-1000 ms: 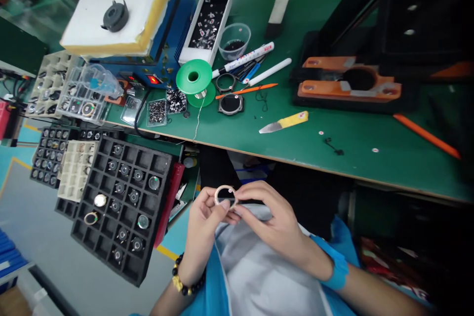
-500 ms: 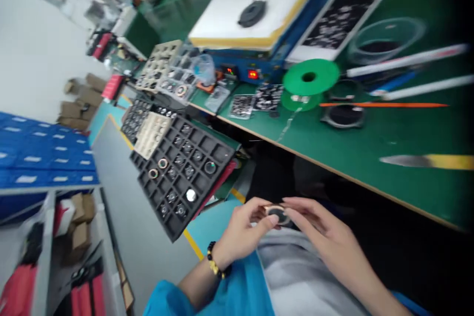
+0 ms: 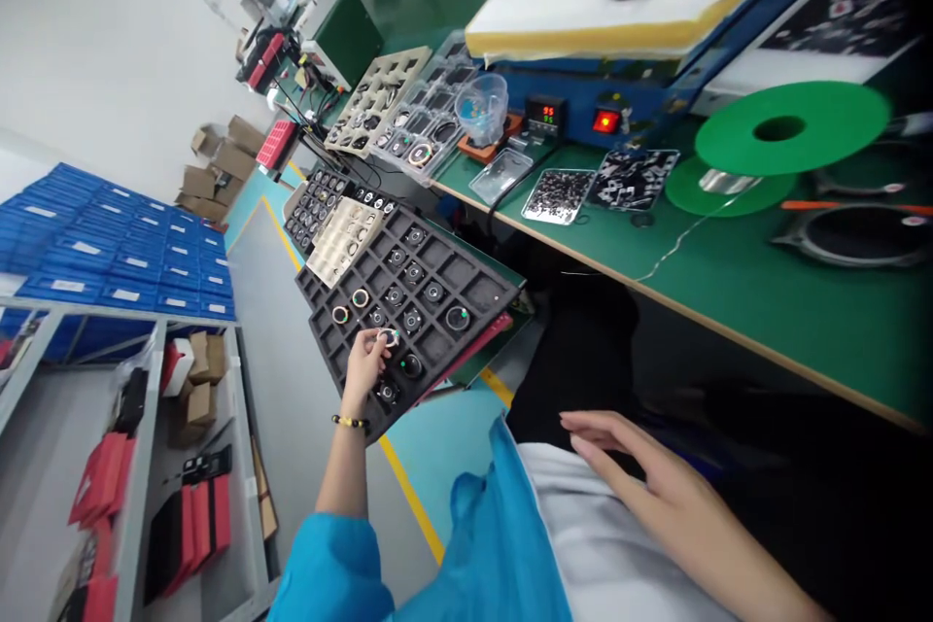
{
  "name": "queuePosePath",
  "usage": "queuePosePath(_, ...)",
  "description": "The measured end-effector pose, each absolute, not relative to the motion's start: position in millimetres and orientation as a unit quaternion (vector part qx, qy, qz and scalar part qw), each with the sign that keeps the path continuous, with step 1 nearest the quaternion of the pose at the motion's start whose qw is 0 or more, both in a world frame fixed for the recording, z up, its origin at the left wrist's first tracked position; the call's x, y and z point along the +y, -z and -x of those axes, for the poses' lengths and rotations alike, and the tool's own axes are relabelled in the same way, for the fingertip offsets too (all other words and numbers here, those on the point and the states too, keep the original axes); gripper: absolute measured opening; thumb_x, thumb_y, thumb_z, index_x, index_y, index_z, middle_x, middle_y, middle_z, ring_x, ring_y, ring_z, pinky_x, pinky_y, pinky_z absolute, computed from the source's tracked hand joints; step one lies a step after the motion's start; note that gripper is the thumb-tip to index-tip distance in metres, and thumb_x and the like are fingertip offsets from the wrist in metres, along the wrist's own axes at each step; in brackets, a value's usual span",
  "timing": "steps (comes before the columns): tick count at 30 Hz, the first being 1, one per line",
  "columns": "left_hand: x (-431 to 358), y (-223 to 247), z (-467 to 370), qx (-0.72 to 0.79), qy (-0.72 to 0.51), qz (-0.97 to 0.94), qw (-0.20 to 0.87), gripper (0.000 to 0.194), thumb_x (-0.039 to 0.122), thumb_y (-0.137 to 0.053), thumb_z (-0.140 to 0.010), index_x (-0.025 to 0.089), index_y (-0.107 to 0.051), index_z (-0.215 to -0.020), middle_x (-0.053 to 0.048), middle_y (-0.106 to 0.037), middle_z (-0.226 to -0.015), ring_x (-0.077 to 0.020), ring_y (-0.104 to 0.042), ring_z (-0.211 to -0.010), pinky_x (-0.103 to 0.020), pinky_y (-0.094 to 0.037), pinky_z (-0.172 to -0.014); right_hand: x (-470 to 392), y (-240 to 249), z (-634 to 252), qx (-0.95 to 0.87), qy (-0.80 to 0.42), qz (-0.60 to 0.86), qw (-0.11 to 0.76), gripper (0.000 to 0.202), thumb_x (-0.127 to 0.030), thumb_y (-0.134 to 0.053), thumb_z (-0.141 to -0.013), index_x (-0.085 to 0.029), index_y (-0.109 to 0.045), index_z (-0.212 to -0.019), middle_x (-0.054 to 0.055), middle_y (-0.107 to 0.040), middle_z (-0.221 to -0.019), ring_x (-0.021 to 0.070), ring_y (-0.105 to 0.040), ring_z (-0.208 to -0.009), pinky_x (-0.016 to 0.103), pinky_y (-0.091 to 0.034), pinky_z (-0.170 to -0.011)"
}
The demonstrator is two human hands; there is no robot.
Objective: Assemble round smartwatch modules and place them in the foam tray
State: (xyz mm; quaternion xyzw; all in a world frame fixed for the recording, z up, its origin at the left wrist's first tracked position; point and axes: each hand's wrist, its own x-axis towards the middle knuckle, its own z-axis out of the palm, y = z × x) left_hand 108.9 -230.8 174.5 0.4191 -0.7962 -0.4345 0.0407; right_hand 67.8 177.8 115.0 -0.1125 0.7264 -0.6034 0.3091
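Left hand [image 3: 370, 360] gripping round watch part [image 3: 389, 338] over black tray [image 3: 444, 272]. Right hand [image 3: 641, 476] open, empty, near lap

Mostly green and blue on my feed, with yellow stripes.
I see a plain green tabletop [image 3: 765, 316], a brighter green spool [image 3: 835, 121], and a blue box [image 3: 578, 94] under a white slab [image 3: 561, 5] edged in yellow. Its display [image 3: 545, 115] shows red digits over green. My black tray [image 3: 475, 290] is gridded, the smaller tray [image 3: 333, 257] cream; the round piece [image 3: 389, 337] has a pale rim (green dots too). Bright blue sleeve [image 3: 335, 554], black-and-gold bracelet [image 3: 350, 422].
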Motion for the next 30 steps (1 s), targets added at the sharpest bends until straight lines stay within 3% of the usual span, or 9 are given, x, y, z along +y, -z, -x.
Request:
queuePosePath(3,-227.2,-169.8,-113.5,-0.803,0.412,-0.430,0.023,0.062,0.074,-0.062,-0.084,0.017,-0.053,-0.107,-0.002,-0.068,-0.073,-0.0100,-0.053,-0.050,-0.022,-0.039,-0.050,175.1,-116.0,-71.4,0.729,0.595,0.124,0.315,0.047,-0.065,-0.060,-0.095,-0.027,-0.074,-0.119,0.009,-0.074,-0.124,0.0275,-0.074,-0.110,0.034,-0.067,-0.081)
queuePosePath(5,-227.8,-169.1,-116.1,-0.817,0.381,-0.432,0.018,0.060,0.073,-0.063,-0.085,0.017,-0.054,-0.105,0.001,-0.065,-0.067,-0.0104,-0.049,-0.047,-0.023,-0.036,-0.050,174.6,-118.2,-72.9,0.727,0.592,0.134,0.320,0.046,-0.065,-0.059,-0.096,-0.028,-0.074,-0.119,0.008,-0.074,-0.124,0.0271,-0.073,-0.111,0.032,-0.067,-0.078)
queuePosePath(9,-232.6,-176.9,-120.6,-0.852,0.295,-0.431,0.035,0.051,0.064,-0.075,-0.079,0.019,-0.061,-0.099,0.006,-0.054,-0.059,-0.0134,-0.049,-0.055,-0.024,-0.031,-0.055,176.3,-121.4,-73.2,0.739,0.575,0.176,0.303,0.042,-0.062,-0.057,-0.098,-0.029,-0.073,-0.119,0.006,-0.074,-0.123,0.0263,-0.074,-0.111,0.037,-0.065,-0.092)
queuePosePath(13,-217.7,-186.5,-126.1,-0.873,0.253,-0.416,0.036,0.044,0.064,-0.065,-0.087,0.020,-0.061,-0.084,0.005,-0.055,-0.063,-0.0140,-0.049,-0.062,-0.025,-0.031,-0.060,177.7,-119.8,-72.6,0.754,0.554,0.217,0.279,0.041,-0.058,-0.053,-0.101,-0.028,-0.072,-0.122,0.007,-0.073,-0.125,0.0272,-0.072,-0.114,0.040,-0.063,-0.097)
queuePosePath(16,-192.1,-186.4,-132.2,-0.881,0.251,-0.401,0.000,0.044,0.063,-0.068,-0.086,0.021,-0.063,-0.076,0.003,-0.056,-0.061,-0.0150,-0.051,-0.061,-0.026,-0.029,-0.060,177.9,-117.2,-73.5,0.763,0.541,0.231,0.267,0.041,-0.057,-0.050,-0.103,-0.029,-0.071,-0.124,0.008,-0.073,-0.126,0.0277,-0.072,-0.116,0.042,-0.063,-0.096)
queuePosePath(19,-172.0,-180.9,-137.1,-0.877,0.256,-0.408,-0.010,0.038,0.058,-0.076,-0.081,0.022,-0.066,-0.087,0.003,-0.059,-0.062,-0.0165,-0.054,-0.062,-0.026,-0.030,-0.059,178.0,-115.2,-74.6,0.769,0.525,0.248,0.267,0.040,-0.056,-0.048,-0.104,-0.030,-0.069,-0.125,0.006,-0.072,-0.128,0.0273,-0.072,-0.117,0.043,-0.062,-0.097)
queuePosePath(25,-164.4,-173.1,-138.5,-0.853,0.328,-0.405,0.027,0.043,0.055,-0.080,-0.075,0.021,-0.056,-0.082,0.004,-0.058,-0.069,-0.0141,-0.055,-0.063,-0.025,-0.041,-0.062,179.2,-111.6,-75.7,0.774,0.494,0.304,0.255,0.037,-0.049,-0.046,-0.104,-0.028,-0.070,-0.123,0.007,-0.073,-0.126,0.0279,-0.073,-0.113,0.047,-0.064,-0.093)
queuePosePath(30,-144.4,-187.2,-132.6,-0.847,0.366,-0.375,0.088,0.038,0.051,-0.077,-0.081,0.021,-0.056,-0.087,-0.002,-0.066,-0.084,-0.0170,-0.064,-0.080,-0.027,-0.048,-0.073,182.4,-107.2,-78.3,0.774,0.484,0.340,0.226,0.032,-0.043,-0.050,-0.104,-0.028,-0.071,-0.124,0.006,-0.074,-0.123,0.0276,-0.074,-0.110,0.046,-0.064,-0.091)
